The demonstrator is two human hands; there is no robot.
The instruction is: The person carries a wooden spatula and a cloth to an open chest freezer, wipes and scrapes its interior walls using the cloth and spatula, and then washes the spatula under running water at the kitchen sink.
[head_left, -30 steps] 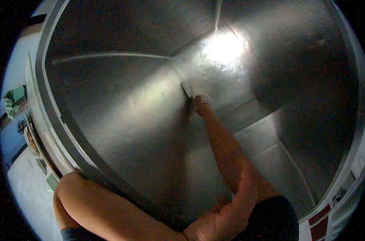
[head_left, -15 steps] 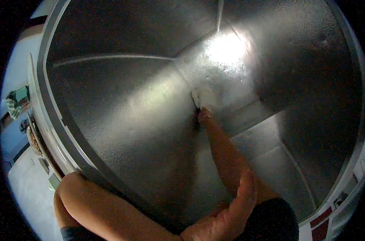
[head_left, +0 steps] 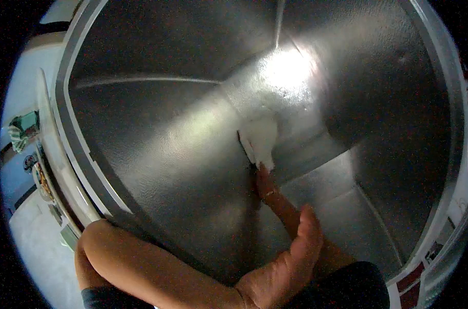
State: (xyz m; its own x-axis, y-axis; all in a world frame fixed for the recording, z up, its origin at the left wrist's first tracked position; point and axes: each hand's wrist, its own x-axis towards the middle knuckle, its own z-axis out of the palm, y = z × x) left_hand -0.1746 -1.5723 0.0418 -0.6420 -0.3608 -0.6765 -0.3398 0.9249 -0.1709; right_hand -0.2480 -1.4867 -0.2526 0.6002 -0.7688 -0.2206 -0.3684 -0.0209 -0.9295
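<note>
My right hand [head_left: 265,180] reaches down into a large metal-lined chest [head_left: 182,170] and grips a white cloth [head_left: 262,139]. The cloth lies against the metal near the middle, and a bracelet shows at the wrist. Part of the cloth's far end is pale and blurred. My left hand [head_left: 283,268] is close to me, beside my right forearm, with its fingers stretched upward and nothing visible in it. Whether it touches the right arm I cannot tell. My left elbow is bent out to the side at the chest's rim [head_left: 102,190].
Bright light glares off the metal [head_left: 288,69]. Raised seams and a step [head_left: 316,170] shape the lining. Outside at left are a green striped cloth [head_left: 23,129], a dish of food [head_left: 42,180] and a pale floor [head_left: 33,237]. Dark red items [head_left: 411,286] stand at lower right.
My right hand has drawn the white cloth back toward me across the metal. The fingers of my left hand have lifted and straightened beside the right arm. The view has shifted slightly.
</note>
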